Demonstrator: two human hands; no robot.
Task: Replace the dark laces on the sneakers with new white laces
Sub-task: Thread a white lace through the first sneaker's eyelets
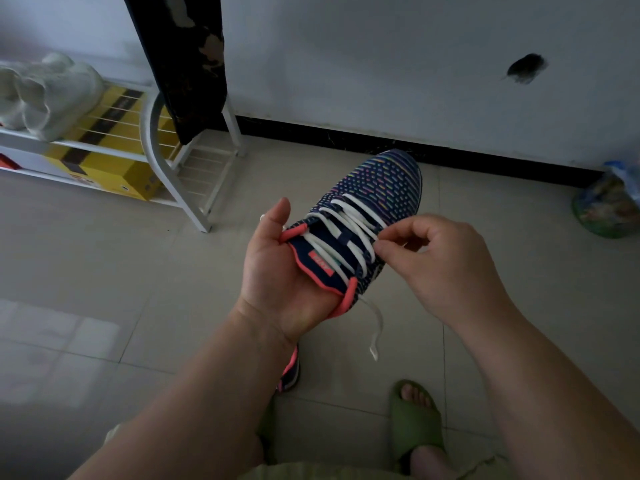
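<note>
A navy sneaker (381,188) with coloured dashes and coral trim is held in the air, toe pointing away. A white lace (349,233) crosses its eyelets in several rows; one loose end (375,327) hangs below the heel side. My left hand (277,271) grips the sneaker from the left, fingers inside the opening under the tongue. My right hand (436,261) pinches a lace crossing at the right eyelet row with thumb and forefinger. A second sneaker (291,374) lies on the floor, mostly hidden by my left forearm.
A white shoe rack (162,168) at the left holds a yellow box (107,168) and pale shoes (48,91). A dark cloth (187,64) hangs over it. A colourful bag (609,206) sits by the wall at right. My foot in a green slipper (415,420) stands on the tiled floor.
</note>
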